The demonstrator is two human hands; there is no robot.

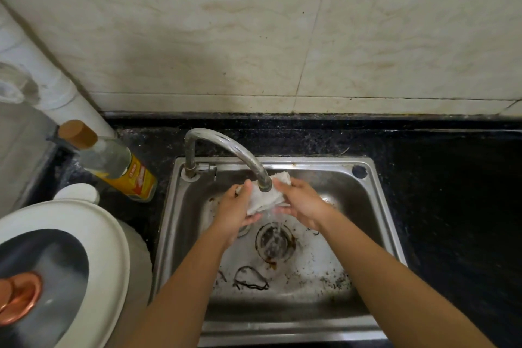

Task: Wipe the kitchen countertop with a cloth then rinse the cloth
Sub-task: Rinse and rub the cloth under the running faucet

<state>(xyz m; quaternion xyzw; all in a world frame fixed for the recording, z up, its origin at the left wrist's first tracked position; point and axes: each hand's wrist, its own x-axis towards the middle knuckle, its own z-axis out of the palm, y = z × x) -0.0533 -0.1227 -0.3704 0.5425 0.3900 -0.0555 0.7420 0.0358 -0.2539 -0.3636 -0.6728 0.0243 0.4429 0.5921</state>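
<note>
Both hands, left and right, grip cloth under tap; advise kneading, turning folds through stream.

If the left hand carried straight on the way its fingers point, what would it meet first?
Most likely the faucet spout: the left hand, gripping the white cloth, points up and away towards it. Depth is unclear, so it might pass beneath.
</note>
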